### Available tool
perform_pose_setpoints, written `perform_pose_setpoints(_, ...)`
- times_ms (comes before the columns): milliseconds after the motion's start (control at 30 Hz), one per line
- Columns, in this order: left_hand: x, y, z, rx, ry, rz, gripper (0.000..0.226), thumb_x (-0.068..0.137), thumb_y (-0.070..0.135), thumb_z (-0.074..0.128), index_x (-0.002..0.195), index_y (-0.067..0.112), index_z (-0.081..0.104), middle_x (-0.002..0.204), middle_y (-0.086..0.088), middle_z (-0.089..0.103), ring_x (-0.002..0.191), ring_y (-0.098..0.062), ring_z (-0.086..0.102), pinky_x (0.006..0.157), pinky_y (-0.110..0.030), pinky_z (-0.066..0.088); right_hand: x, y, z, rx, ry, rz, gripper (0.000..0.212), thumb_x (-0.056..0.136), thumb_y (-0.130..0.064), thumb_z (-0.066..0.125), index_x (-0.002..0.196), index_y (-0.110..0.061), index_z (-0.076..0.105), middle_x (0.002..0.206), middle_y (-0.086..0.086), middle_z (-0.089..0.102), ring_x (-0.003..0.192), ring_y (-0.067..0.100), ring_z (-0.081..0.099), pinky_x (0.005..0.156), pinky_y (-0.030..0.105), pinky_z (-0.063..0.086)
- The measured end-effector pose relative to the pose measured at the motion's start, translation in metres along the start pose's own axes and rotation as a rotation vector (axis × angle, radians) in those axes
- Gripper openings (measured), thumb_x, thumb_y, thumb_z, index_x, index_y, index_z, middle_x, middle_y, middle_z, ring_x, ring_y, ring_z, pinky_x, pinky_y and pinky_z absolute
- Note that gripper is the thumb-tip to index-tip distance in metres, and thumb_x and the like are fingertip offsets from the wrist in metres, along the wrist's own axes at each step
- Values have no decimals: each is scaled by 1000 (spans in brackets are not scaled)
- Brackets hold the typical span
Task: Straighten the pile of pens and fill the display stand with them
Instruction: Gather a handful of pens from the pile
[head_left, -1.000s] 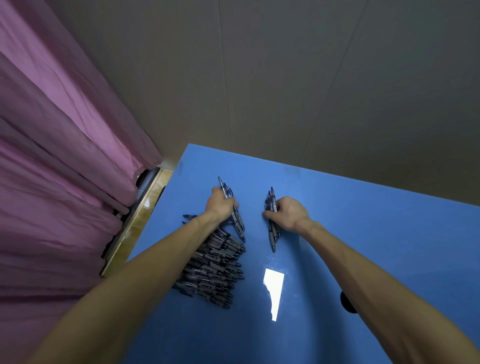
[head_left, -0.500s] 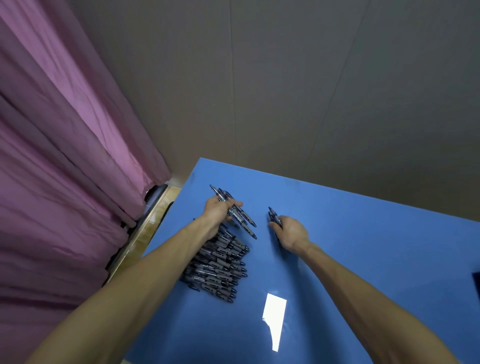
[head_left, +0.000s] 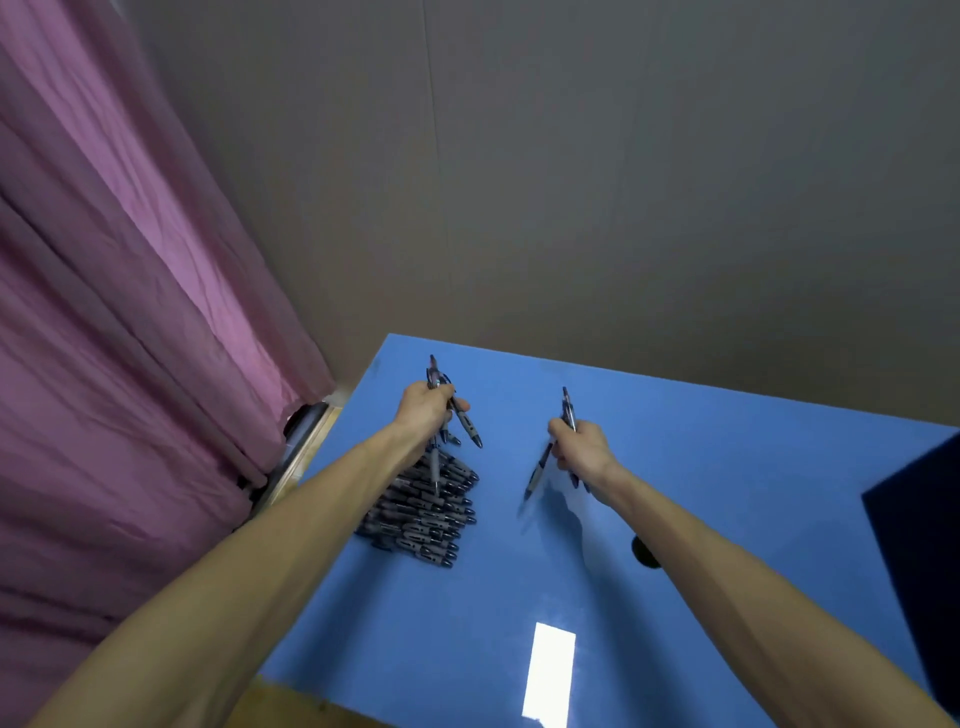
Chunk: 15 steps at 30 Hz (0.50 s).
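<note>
A pile of dark pens lies in rough rows on the blue table, left of the middle. My left hand grips a bunch of pens just beyond the pile's far end, lifted off the table. My right hand holds a few pens above the table to the right of the pile, their tips pointing down and towards me. A dark object, perhaps the display stand, shows at the right edge.
A pink curtain hangs along the left side, close to the table's left edge. A grey wall stands behind the table. A small dark round spot lies on the table beside my right forearm.
Both hands lifted their pen bunches off the table. The right hand moved right and up, away from the pile. The camera tilted, bringing the dark object at the right into view.
</note>
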<state>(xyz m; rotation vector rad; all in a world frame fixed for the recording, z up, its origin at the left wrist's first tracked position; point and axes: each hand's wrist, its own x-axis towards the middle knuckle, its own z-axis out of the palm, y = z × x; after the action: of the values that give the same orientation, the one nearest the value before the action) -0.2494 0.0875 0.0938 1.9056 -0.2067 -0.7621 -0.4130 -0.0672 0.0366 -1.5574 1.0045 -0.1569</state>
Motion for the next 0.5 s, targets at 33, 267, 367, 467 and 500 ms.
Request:
perform_pose_setpoints(33,-10,2,3,-8,-7,26,26,107,16,44,104,0,65,91,-6,72,62,-14,42,59,-28,39,-12,-2,-7,19,10,-2,28,91,-19,51,71,-20,32,58,-2,39,47,13,30,45,25,26)
perform_pose_setpoints(267,-110,6,29,-9,-69,162,7,105,13,49,100,9,51,94,-7,64,63,-17,41,57,-31,40,-116,6,-60,65,95,-35,30,88,-25,57,69,-23,34,50,-6,33,39,12,22,39,18,17)
perform_pose_setpoints(367,-155,4,47,36,-95,231,12,106,17,51,96,10,51,77,-6,46,62,-19,41,62,-35,38,-166,19,-87,75,150,-101,34,96,-35,58,71,-20,40,54,-4,36,38,11,26,36,15,19)
perform_pose_setpoints(467,-204,6,74,8,-169,299,17,107,21,51,92,14,51,73,-4,41,57,-19,36,57,-32,34,-215,34,-121,77,207,-176,34,96,-35,60,72,-19,43,57,-3,39,44,12,30,43,22,25)
perform_pose_setpoints(500,-220,7,83,3,-188,311,17,107,21,52,91,15,50,73,-4,41,57,-18,35,57,-32,33,-231,39,-133,70,231,-190,33,95,-32,60,71,-19,42,57,-2,40,44,12,30,46,25,26)
